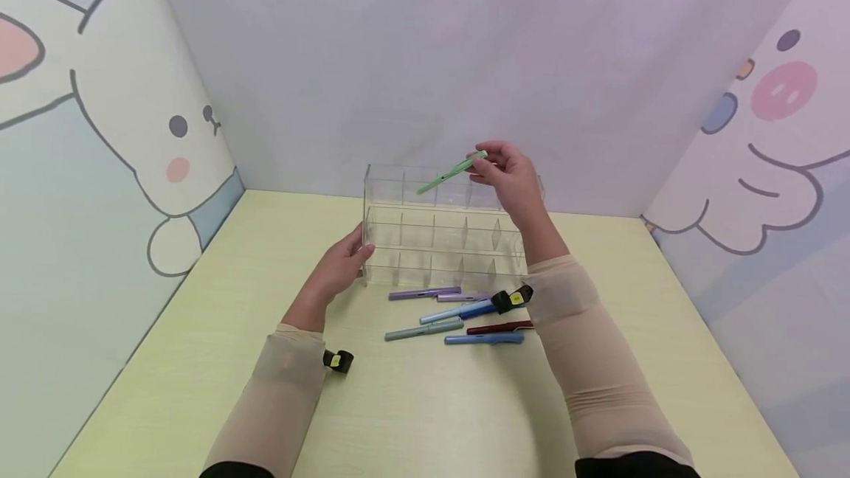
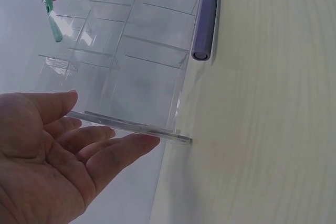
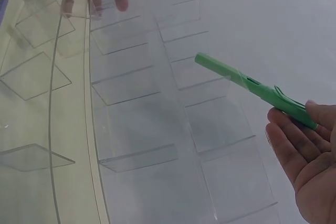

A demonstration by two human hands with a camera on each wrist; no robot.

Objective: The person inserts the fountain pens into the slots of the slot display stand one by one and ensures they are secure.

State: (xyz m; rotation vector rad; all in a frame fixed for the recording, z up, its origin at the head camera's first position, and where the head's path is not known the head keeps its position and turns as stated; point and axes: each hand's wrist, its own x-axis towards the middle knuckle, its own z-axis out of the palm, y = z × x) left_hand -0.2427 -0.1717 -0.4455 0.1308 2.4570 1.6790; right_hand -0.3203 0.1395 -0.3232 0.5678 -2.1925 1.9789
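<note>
A clear tiered organizer (image 1: 448, 238) with several compartments stands on the table, near the back wall. My left hand (image 1: 337, 265) holds its left side panel, thumb on one face and fingers on the other, as the left wrist view shows. Above the top tier, my right hand (image 1: 516, 181) pinches a light green pen (image 1: 453, 172) by one end, between thumb and fingers. The pen (image 3: 252, 85) slants, its free end pointing left and down in the head view. In the right wrist view, its clip lies close to the thumb.
In front of the organizer lie several pens: a purple pen (image 1: 421, 293), a grey-green pen (image 1: 423, 330), a dark red pen (image 1: 498, 328) and a blue pen (image 1: 483, 339) among them. The right forearm partly covers the group. Cartoon-printed walls (image 1: 153, 168) border the table (image 1: 398, 419).
</note>
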